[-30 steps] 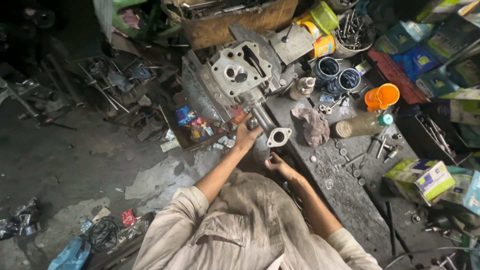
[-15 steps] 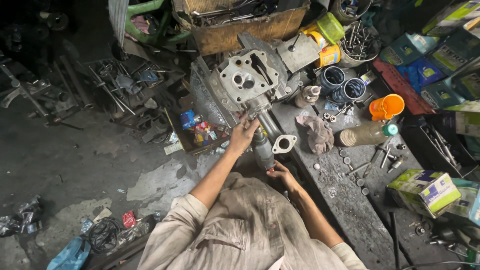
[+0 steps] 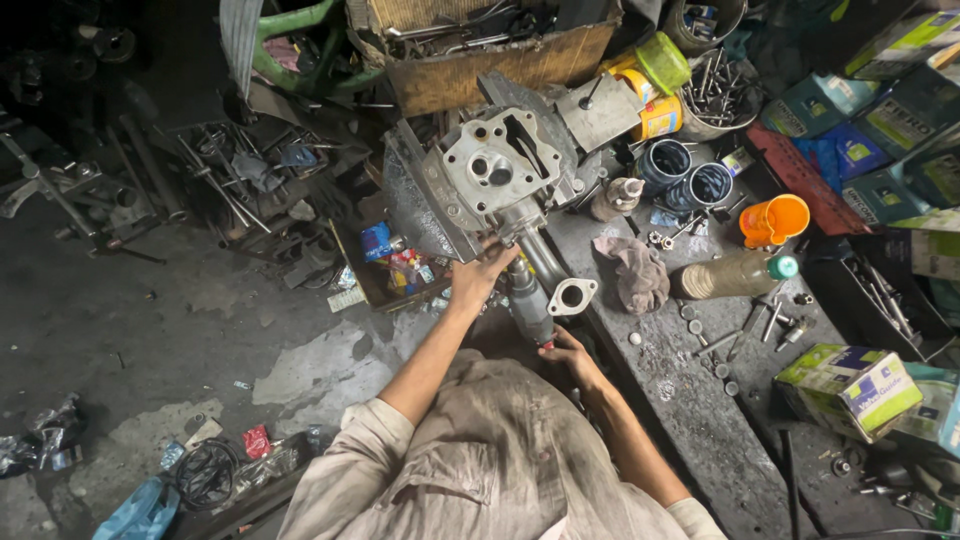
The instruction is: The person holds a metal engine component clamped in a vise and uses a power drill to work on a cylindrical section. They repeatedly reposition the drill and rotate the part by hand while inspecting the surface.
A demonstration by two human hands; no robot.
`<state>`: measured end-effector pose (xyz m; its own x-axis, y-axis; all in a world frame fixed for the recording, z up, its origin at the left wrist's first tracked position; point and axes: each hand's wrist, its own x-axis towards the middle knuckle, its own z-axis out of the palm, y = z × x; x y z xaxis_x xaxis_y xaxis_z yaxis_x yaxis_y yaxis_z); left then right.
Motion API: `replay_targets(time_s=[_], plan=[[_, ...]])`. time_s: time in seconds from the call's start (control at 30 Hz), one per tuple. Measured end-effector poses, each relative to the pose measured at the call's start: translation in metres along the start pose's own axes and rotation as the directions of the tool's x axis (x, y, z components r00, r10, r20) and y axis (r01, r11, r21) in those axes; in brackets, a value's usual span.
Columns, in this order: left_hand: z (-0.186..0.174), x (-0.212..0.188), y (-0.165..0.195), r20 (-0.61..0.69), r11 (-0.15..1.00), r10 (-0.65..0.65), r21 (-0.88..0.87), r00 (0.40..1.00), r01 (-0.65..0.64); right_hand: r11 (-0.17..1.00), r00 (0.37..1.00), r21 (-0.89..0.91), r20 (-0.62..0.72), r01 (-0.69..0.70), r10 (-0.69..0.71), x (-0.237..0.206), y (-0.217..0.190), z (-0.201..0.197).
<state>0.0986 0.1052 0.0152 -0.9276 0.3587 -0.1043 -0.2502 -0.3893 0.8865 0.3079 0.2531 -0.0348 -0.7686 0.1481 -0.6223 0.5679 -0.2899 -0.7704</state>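
Observation:
A grey metal engine casting (image 3: 490, 170) with several holes stands at the workbench's near-left edge. From its underside a metal pipe runs down to an oval flange (image 3: 572, 296), with a dark cylinder (image 3: 528, 305) beside it. My left hand (image 3: 478, 278) grips the casting's lower end where the pipe starts. My right hand (image 3: 566, 350) is closed around the bottom end of the dark cylinder. Both sleeves are dirty beige.
On the bench (image 3: 690, 420) lie a grey rag (image 3: 636, 276), a green-capped plastic bottle (image 3: 735, 275), an orange cup (image 3: 775, 219), two black rings (image 3: 688, 172), loose bolts and a green-white box (image 3: 850, 387). A wooden crate (image 3: 500, 55) stands behind. Scrap covers the floor at left.
My right hand has dropped slightly toward me along the dark cylinder. My left hand stays at the casting's base. The view has shifted a little.

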Motion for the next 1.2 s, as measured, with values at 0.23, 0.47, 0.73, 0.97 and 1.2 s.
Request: replay_targets(time_s=[0.23,0.47,0.73,0.97,1.2], plan=[[0.002,-0.008,0.02,0.01,0.999,-0.012,-0.045,1.0,0.013,0.999,1.0,-0.027,-0.013,-0.02,0.019,-0.004,-0.003,0.004],[-0.003,-0.01,0.027,0.033,0.996,-0.011,-0.091,0.999,0.014,0.998,0.997,-0.041,-0.063,-0.054,0.051,-0.01,-0.008,0.01],[-0.007,-0.011,0.021,-0.007,0.999,0.007,-0.035,1.0,-0.007,0.999,0.999,-0.042,-0.036,-0.021,0.02,-0.011,-0.009,0.01],[-0.007,-0.014,0.025,-0.025,0.999,-0.021,0.026,0.999,0.022,0.997,0.998,-0.068,-0.048,-0.04,0.037,-0.011,-0.007,0.012],[-0.005,-0.015,0.03,-0.048,0.998,-0.064,0.024,0.997,0.065,0.999,0.998,-0.033,-0.055,-0.022,0.02,-0.008,0.003,0.008]])
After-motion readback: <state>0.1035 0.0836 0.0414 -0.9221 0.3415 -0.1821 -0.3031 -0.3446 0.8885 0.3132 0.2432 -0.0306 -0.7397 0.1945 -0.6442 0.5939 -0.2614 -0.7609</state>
